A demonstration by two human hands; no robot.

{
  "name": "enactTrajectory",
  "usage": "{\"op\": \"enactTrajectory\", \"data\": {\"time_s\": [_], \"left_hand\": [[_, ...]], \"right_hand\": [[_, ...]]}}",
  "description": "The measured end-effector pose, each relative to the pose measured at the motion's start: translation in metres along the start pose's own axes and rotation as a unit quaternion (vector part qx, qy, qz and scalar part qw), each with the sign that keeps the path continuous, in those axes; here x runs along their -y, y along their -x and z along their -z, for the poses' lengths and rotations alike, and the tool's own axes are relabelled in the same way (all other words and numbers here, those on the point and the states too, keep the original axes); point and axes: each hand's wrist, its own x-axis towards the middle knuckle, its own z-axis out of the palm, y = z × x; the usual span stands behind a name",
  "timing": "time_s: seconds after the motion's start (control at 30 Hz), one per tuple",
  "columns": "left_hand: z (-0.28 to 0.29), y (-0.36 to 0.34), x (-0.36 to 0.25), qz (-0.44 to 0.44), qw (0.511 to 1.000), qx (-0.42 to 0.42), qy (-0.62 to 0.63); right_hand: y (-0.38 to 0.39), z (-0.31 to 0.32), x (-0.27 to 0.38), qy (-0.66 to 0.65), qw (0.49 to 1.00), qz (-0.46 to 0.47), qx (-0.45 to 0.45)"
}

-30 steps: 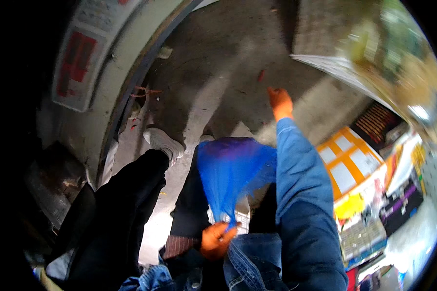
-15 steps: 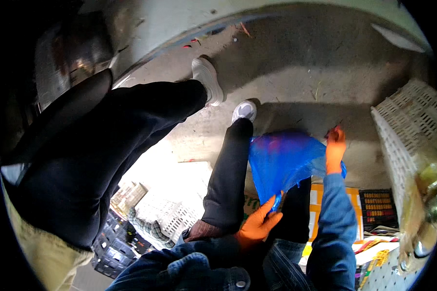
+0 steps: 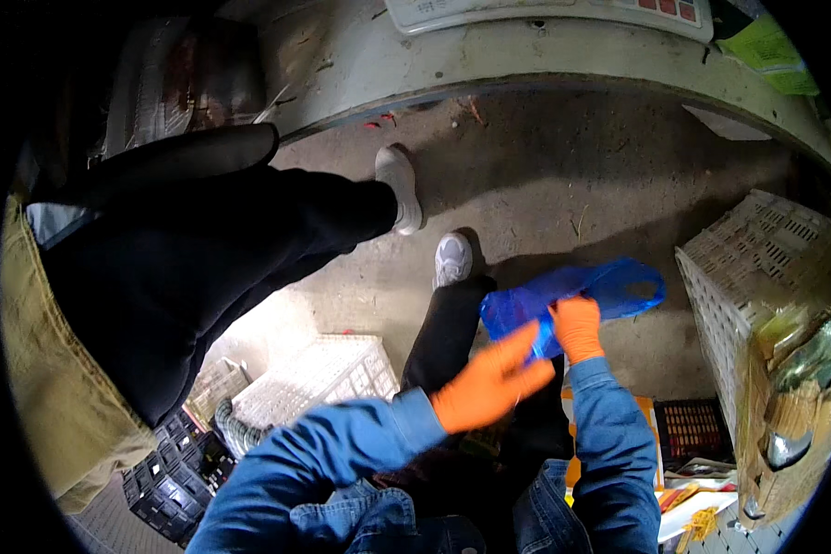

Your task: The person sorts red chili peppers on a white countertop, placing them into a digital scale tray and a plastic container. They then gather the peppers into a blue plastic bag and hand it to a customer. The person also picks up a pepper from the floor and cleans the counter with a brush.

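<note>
A thin blue plastic bag stretches across in front of my lap, its far end loose and crumpled. My right hand, in an orange glove, is closed on the gathered part of the bag. My left hand, also gloved in orange, is just left of the bag. Its fingers look stretched out and a little apart, slightly blurred, pointing toward the bag. Whatever may be inside the bag cannot be made out.
A pale table with a scale curves across the far side. A white slatted crate stands at right, another at lower left. A person in black trousers is close on the left. A white shoe rests on the floor.
My right hand has moved left and nearer, bringing the bag's gathered part along. My left hand has let go of the bag's near end and moved up. The view has shifted, showing more table.
</note>
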Motion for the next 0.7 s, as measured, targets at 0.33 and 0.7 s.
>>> {"op": "enactTrajectory", "data": {"time_s": [0.33, 0.7], "left_hand": [[0.381, -0.297, 0.025, -0.185, 0.582, -0.301, -0.733], [0.618, -0.418, 0.024, -0.037, 0.715, -0.580, -0.388]], "right_hand": [[-0.067, -0.005, -0.050, -0.225, 0.961, 0.156, 0.025], [-0.016, 0.096, -0.053, -0.464, 0.885, 0.044, 0.021]]}}
